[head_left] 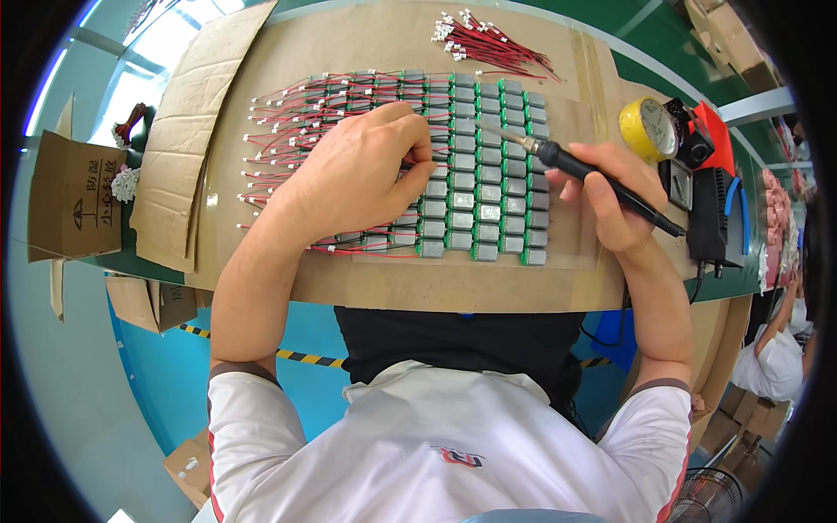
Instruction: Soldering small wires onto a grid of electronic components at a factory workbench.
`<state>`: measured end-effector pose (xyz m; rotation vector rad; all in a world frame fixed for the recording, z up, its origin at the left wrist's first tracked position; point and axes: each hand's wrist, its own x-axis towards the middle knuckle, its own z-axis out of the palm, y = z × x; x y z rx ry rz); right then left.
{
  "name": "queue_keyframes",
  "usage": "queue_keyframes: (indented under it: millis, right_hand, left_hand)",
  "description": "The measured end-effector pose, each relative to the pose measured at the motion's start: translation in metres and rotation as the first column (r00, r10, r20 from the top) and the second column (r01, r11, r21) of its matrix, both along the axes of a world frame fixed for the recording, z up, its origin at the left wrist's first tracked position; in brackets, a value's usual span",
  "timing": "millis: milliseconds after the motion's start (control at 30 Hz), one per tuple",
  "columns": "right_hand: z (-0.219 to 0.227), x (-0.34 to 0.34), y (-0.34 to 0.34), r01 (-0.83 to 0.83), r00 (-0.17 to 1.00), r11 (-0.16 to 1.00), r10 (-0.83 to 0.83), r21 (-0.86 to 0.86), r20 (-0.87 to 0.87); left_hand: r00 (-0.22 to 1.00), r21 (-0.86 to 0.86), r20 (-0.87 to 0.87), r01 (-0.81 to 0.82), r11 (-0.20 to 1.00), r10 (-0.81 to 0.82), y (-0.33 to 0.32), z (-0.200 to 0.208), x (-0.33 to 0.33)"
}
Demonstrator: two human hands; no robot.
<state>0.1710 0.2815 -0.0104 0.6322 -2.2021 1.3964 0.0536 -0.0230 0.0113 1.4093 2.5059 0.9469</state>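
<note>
Rows of small grey battery packs with green circuit boards (pixel 488 212) lie side by side in the middle of the table. Thin red and black wires with white plugs (pixel 270 161) run off the left columns. Over the packs, my left hand (pixel 375 157) has thumb and forefinger pinched together; a wire seems to pass at the fingertips, but what they hold is mostly hidden. My right hand (pixel 623 187) grips a black soldering iron (pixel 602 174) like a pen. Its metal tip points left, above the upper part of the rows.
A bundle of loose red and black wires (pixel 497 44) lies at the far side. Right of the packs are a yellow tape roll (pixel 648 129), a black box-shaped unit (pixel 711 213) and blue-handled pliers (pixel 734 202). A cardboard sheet (pixel 187 131) leans at left, near an open carton (pixel 77 196).
</note>
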Motion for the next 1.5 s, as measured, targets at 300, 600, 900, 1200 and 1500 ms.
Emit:
queue_keyframes:
  millis: [300,600,900,1200,1500]
  right_hand:
    - [-0.010,-0.027,0.013,0.233,0.967,0.970,-0.223,-0.071,0.124]
    - [-0.003,-0.090,0.031,0.385,0.917,0.845,-0.394,0.371,-0.055]
    - [-0.018,-0.111,0.032,0.394,0.918,0.784,-0.354,0.480,-0.176]
    - [0.008,-0.081,0.016,0.404,0.914,0.831,-0.378,0.381,-0.144]
    - [0.023,-0.024,-0.023,0.197,0.978,0.937,-0.210,0.290,0.014]
  left_hand:
    - [1.000,-0.033,0.007,-0.029,0.999,0.029,-0.001,-0.001,0.002]
    - [1.000,-0.020,0.020,-0.019,1.000,0.019,-0.003,0.000,0.002]
    - [1.000,-0.020,-0.009,-0.015,1.000,0.015,-0.003,-0.003,0.001]
    - [0.999,-0.007,-0.033,-0.006,1.000,0.006,-0.005,-0.005,0.001]
    - [0.997,-0.020,-0.054,-0.047,0.999,0.046,-0.007,0.005,0.005]
